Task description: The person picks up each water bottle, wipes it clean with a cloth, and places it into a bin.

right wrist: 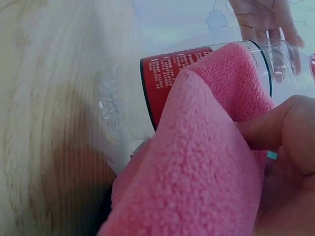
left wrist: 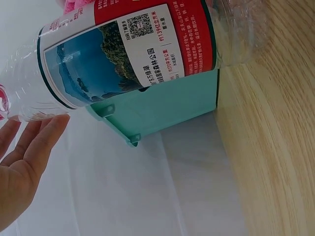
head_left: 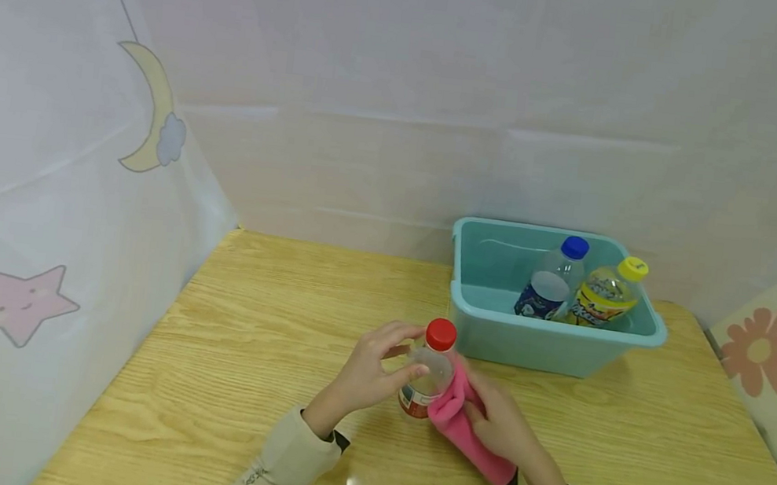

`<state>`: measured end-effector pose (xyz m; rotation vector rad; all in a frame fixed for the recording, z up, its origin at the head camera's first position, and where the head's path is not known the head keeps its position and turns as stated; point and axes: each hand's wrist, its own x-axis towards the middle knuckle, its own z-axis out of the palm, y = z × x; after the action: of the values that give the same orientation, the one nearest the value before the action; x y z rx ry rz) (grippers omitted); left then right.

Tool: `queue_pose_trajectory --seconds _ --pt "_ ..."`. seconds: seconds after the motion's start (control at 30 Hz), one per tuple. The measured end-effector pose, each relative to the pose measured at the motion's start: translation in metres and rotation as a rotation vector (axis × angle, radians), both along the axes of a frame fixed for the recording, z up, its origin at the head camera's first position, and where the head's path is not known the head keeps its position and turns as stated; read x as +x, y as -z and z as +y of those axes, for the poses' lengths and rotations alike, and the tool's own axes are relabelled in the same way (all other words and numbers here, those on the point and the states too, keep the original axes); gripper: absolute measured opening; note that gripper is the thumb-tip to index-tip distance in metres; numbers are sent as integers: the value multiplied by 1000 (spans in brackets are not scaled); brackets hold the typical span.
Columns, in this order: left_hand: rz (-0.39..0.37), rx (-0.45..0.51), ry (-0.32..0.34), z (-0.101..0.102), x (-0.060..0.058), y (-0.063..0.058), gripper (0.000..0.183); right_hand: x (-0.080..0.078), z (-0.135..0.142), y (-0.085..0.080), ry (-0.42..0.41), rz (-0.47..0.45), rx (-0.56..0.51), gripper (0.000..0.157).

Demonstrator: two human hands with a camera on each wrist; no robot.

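A clear plastic bottle (head_left: 434, 365) with a red cap and a red-and-white label stands upright on the wooden table. My left hand (head_left: 376, 364) holds it near the shoulder, fingers behind and thumb in front. In the left wrist view, the label of the bottle (left wrist: 128, 54) shows a lake picture, and the fingertips touch the upper part. My right hand (head_left: 501, 418) grips a folded pink cloth (head_left: 474, 441) and presses it against the bottle's right side. In the right wrist view the fuzzy cloth (right wrist: 197, 147) covers part of the label, with the thumb on it.
Behind the bottle, to the right, stands a light teal plastic bin (head_left: 527, 344). Inside it lean a blue-capped bottle (head_left: 551, 283) and a yellow-capped bottle (head_left: 606, 295). A pale printed sheet (head_left: 373, 114) hangs at the back. Wooden table surface (head_left: 267, 317) extends to the left.
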<state>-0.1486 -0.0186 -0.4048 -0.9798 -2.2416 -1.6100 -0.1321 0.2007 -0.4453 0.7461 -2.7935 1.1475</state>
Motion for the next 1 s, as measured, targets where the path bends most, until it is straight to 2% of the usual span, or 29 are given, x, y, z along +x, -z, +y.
queue_pose_trajectory --seconds 0.27,0.5,0.73,0.83,1.0 --pt "-6 3 -9 2 2 -4 41 -1 -3 3 13 -8 89 53" --pt "18 -17 -19 4 14 -29 36 1 -5 4 38 -10 186 45" --pt "48 -20 -26 5 1 -1 44 3 -4 6 55 -16 254 52" --pt "76 -43 -45 6 -2 3 47 3 -4 6 58 -23 256 54" --pt "98 -69 -85 9 -3 2 47 2 -2 6 60 -34 234 53"
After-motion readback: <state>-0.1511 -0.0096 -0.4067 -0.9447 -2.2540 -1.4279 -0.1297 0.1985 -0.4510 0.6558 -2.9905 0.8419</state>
